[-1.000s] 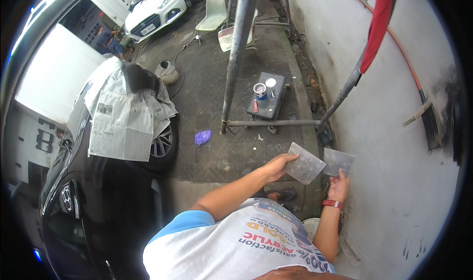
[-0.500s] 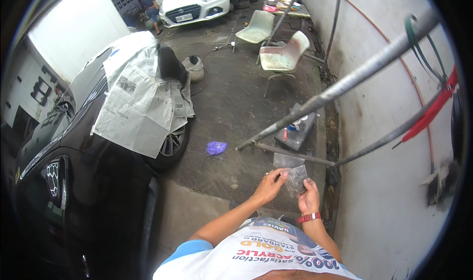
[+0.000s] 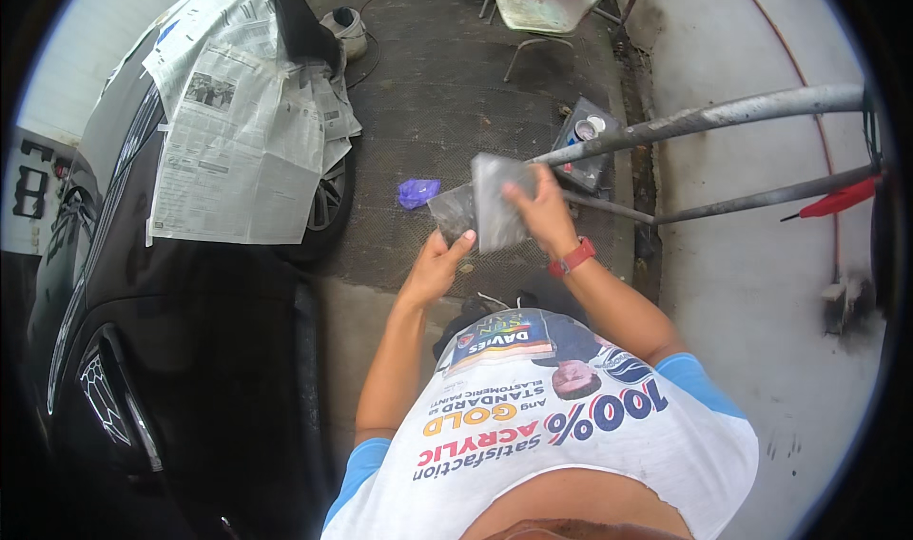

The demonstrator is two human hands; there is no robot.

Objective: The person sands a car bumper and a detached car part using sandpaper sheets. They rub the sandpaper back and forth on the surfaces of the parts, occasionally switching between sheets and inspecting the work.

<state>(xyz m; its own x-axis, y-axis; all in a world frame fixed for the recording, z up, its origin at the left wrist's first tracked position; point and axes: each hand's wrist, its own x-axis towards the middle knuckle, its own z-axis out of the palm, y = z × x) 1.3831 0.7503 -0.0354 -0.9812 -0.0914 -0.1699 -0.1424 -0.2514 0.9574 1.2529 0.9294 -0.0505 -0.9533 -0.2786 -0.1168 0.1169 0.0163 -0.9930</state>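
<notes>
Between my left hand (image 3: 437, 269) and my right hand (image 3: 546, 215), in front of my chest, are two thin grey sheets that look like worn sandpaper. My left hand is closed, its thumb and fingers pinching the darker grey sheet (image 3: 453, 211) at its lower corner. A paler grey sheet (image 3: 496, 198), smeared by motion, is gripped along its right side by my right hand, thumb on top. The pale sheet overlaps the right edge of the dark one. I cannot tell whether the two are joined. A red watch band (image 3: 572, 256) is on my right wrist.
On the left stands a black car (image 3: 209, 350), partly covered with newspaper (image 3: 238, 150). A purple plastic bag (image 3: 418, 193) lies on the floor beyond my hands. Metal pipes (image 3: 704, 119) cross at the right, above a dark tray (image 3: 588, 126) holding cans. Farther off are a chair (image 3: 552, 6) and a bucket (image 3: 348, 32).
My hands and the sheets have come left and up in the picture. The right hand has moved onto the pale sheet's upper right side; the left now pinches the darker one. The view has tilted down.
</notes>
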